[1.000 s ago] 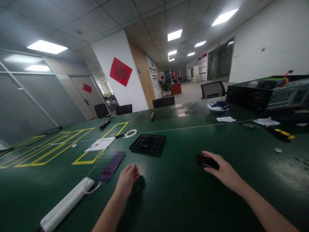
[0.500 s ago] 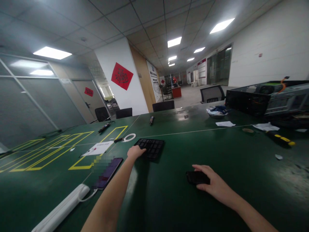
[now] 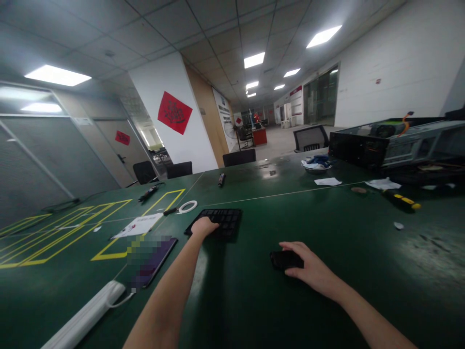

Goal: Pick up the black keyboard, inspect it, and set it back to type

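A black tray divided into small compartments lies flat on the green table, ahead of me. My left hand is over its left half, fingers curled down and thumb toward the right; the fingertips and anything between them are hidden. Nearer and to the right, my right hand holds a small black box-shaped object from its right side, with the thumb on the near side and the fingers on the far side. The object is low at the tabletop; whether it touches cannot be told.
To the left are a phone on a cable, a white power strip, a paper sheet and a tape roll. Rightward stand a bowl, an opened computer case and a yellow-black screwdriver.
The view has turned slightly to the right. My left hand has shifted a little rightward over the tray. My right hand keeps its hold on the black object.
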`<act>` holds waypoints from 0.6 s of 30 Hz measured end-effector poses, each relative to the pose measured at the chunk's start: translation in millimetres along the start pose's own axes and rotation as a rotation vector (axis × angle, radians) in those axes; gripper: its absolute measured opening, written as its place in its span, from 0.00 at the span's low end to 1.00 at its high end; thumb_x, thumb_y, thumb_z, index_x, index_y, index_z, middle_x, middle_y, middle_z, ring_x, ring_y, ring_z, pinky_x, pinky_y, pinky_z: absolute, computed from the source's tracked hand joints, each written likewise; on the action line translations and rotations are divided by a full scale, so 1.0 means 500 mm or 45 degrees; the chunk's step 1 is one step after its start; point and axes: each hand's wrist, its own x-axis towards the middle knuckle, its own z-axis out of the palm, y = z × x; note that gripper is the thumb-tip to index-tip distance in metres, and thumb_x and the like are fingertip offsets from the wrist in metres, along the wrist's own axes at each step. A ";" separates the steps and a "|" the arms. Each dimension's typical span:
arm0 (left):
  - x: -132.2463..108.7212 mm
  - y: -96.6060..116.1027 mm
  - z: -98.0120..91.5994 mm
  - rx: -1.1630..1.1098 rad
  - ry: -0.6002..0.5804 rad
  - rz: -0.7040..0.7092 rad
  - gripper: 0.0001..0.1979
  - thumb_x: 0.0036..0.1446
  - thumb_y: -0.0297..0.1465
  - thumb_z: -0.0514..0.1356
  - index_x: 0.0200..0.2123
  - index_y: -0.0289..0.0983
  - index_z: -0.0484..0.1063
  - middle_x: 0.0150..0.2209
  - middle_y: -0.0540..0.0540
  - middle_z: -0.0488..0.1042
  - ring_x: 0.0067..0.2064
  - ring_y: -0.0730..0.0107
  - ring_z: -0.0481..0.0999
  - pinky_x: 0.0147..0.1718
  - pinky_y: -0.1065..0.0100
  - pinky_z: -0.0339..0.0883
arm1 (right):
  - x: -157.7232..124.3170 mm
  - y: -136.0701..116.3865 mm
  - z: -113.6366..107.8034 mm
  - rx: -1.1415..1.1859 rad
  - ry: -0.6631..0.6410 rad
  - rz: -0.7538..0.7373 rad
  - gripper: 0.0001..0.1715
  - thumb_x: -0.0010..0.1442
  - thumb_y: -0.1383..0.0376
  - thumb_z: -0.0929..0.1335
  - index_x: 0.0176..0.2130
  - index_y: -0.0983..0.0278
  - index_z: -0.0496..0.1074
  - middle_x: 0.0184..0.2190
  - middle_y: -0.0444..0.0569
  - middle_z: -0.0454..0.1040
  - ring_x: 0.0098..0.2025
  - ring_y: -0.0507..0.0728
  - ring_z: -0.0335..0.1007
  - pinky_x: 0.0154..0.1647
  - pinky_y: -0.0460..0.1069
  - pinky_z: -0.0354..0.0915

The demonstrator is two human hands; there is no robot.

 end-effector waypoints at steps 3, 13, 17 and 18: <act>-0.054 0.030 0.004 -0.123 0.029 0.105 0.19 0.45 0.42 0.55 0.27 0.31 0.73 0.31 0.36 0.74 0.36 0.55 0.73 0.30 0.66 0.63 | 0.005 0.007 -0.003 0.011 0.005 -0.034 0.31 0.48 0.62 0.66 0.51 0.50 0.54 0.53 0.42 0.50 0.54 0.56 0.52 0.52 0.53 0.59; -0.314 0.146 0.122 -0.820 0.077 0.836 0.15 0.49 0.37 0.56 0.37 0.34 0.67 0.34 0.44 0.71 0.36 0.66 0.69 0.34 0.67 0.63 | 0.016 0.047 0.002 0.258 0.026 -0.278 0.30 0.48 0.57 0.66 0.49 0.65 0.58 0.50 0.55 0.60 0.52 0.59 0.58 0.54 0.56 0.58; -0.321 0.143 0.146 -0.851 0.109 0.905 0.17 0.49 0.37 0.55 0.40 0.34 0.65 0.37 0.41 0.69 0.39 0.63 0.68 0.37 0.64 0.63 | 0.020 0.063 0.005 0.228 0.049 -0.314 0.29 0.47 0.57 0.66 0.48 0.65 0.60 0.51 0.56 0.60 0.54 0.61 0.55 0.52 0.57 0.59; -0.319 0.141 0.147 -0.863 0.113 0.915 0.17 0.49 0.37 0.55 0.40 0.34 0.65 0.38 0.41 0.69 0.40 0.63 0.68 0.38 0.63 0.62 | 0.021 0.064 0.007 0.233 0.055 -0.329 0.29 0.47 0.58 0.66 0.48 0.64 0.62 0.50 0.55 0.62 0.54 0.61 0.55 0.52 0.58 0.59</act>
